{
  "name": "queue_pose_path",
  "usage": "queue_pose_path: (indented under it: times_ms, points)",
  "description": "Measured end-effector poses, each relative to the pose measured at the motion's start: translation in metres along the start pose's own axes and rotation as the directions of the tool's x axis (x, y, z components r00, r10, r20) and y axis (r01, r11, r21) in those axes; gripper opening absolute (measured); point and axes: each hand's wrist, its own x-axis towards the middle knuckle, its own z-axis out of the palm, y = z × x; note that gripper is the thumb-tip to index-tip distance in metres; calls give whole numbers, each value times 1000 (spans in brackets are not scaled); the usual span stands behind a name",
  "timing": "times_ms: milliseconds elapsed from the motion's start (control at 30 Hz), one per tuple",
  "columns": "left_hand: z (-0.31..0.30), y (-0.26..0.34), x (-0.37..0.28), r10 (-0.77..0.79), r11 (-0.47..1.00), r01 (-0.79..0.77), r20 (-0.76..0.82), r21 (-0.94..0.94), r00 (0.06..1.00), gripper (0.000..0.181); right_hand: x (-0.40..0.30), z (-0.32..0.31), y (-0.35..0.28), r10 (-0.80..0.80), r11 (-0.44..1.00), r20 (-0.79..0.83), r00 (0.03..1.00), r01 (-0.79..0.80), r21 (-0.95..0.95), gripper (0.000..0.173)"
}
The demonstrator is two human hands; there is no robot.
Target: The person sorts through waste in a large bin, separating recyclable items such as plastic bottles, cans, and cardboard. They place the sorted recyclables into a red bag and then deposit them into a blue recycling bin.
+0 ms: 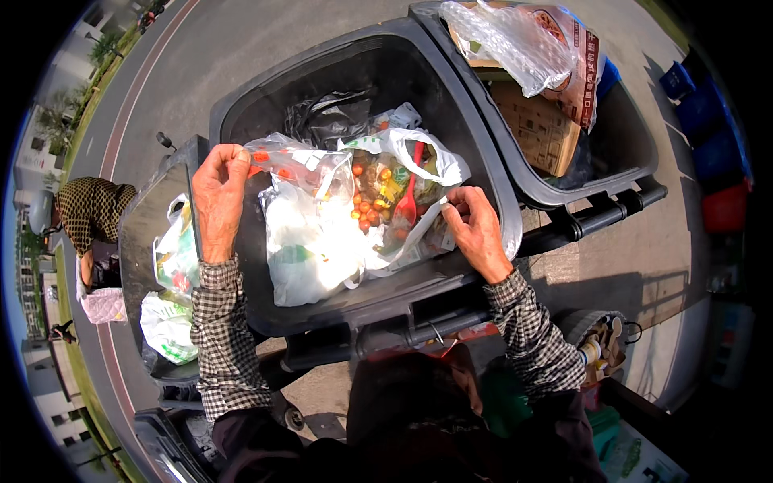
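My left hand (220,196) pinches the upper corner of a clear plastic bag (296,156) with orange-red marks on it. The thumb and fingers of my right hand (474,228) hold the edge of an opened white plastic bag (432,208). Within that bag show small orange-red fruits, perhaps cherry tomatoes (365,212), yellow scraps, and a red plastic spoon (409,196). A full white plastic bag (311,247) lies beside it, glaring in the sun. All of this rests inside a dark grey wheeled bin (374,45), where a black plastic bag (332,118) is bunched at the far side.
A second bin (634,145) at right holds cardboard (534,127) and bubble wrap (513,51). The bin at left (145,241) contains tied bags (172,326). Beyond it a person (90,211) bends over a pink quilted cover (104,305). A basket of scraps (604,344) stands at lower right.
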Motion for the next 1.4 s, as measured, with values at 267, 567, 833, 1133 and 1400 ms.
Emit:
queue_pose_path:
  times_ms: [267,567,833,1133,1400]
  points:
    - [-229,-13,-29,17,997,14,-409,74,912,21,-2,2,7,6,1000,17,1000,-6,21,17]
    - [-503,-200,-120,55,576,410,-534,707,844,46,3,5,4,-66,997,-7,998,66,-47,14]
    - [-160,-67,-52,-215,974,206,102,89,971,24,3,-2,2,-39,999,-7,999,39,-3,15]
    - [144,-88,-50,-77,966,-124,706,228,704,26,4,-2,-6,43,999,76,996,-41,-24,16]
    - [207,-181,-61,-446,833,107,545,543,710,32,3,0,-10,48,995,19,999,-49,89,14]
